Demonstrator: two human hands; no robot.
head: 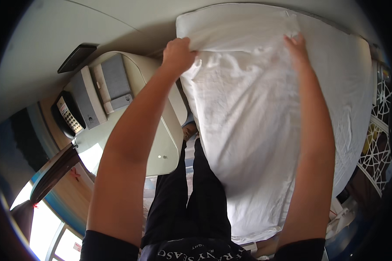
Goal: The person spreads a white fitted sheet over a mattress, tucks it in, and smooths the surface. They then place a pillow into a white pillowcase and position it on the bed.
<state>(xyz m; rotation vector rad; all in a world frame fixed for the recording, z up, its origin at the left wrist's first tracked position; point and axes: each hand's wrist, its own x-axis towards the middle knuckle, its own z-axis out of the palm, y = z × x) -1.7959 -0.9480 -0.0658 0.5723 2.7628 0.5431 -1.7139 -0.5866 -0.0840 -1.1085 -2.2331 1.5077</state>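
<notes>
A white bed sheet or cover (241,107) lies loosely over a bed, wrinkled and partly raised between my arms. Near its upper left edge, my left hand (181,53) is closed on a fold of the white fabric. My right hand (295,45) is at the upper right part of the same fabric, blurred, with thumb and finger apart at the cloth; whether it grips any is unclear. Beneath the loose fabric, a white-covered mattress (349,98) extends to the right.
Left of the bed is a pale bedside table (170,143) with a telephone (68,114) and grey boxes or holders (116,78). A dark panel (76,58) is on the wall. A white lattice screen (375,146) stands at the right. A tied dark curtain (50,179) hangs lower left.
</notes>
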